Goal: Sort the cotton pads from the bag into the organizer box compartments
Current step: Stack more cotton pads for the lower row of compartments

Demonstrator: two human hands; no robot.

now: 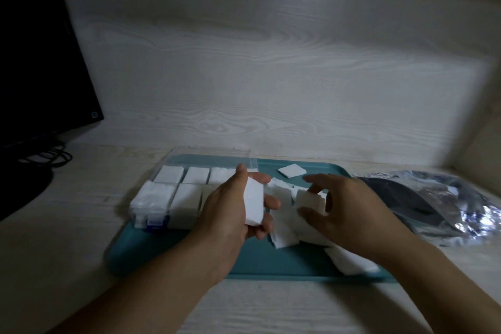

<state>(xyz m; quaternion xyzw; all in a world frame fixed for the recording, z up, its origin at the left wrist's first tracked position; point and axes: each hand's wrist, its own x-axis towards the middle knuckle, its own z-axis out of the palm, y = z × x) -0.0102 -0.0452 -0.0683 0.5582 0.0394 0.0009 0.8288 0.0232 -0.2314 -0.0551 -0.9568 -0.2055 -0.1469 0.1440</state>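
Head view, dim light; teal tray (173, 257) sits on a pale wood-grain desk (67, 252), its long side running 9 to 3 o'clock. Left hand (233, 214) held above the tray's middle, palm up, thumb and curled fingers gripping a neat stack of cotton pads (254, 202). Right hand (344, 209) at 3 o'clock of the left, fingers spread and bent, thumb and fingertips closing on the top of the loose pile of pads (287, 225) lying on the tray; whether a pad is actually lifted, cannot tell. More loose pads (349, 260) show past the right wrist toward 5 o'clock; one single pad (291, 170) lies apart at 12 o'clock of the pile. Clear organizer box (151, 211) stands at the tray's 9 o'clock end, lid (211, 154) tipped back toward 12 o'clock; white pads fill the visible compartments in both rows, the near-right compartment partly hidden by the left hand. Crinkled plastic bag (444, 206) lies off the tray at 3 o'clock, on the desk. Dark monitor (35, 62) at 10 o'clock, cables (48, 157) beneath it.
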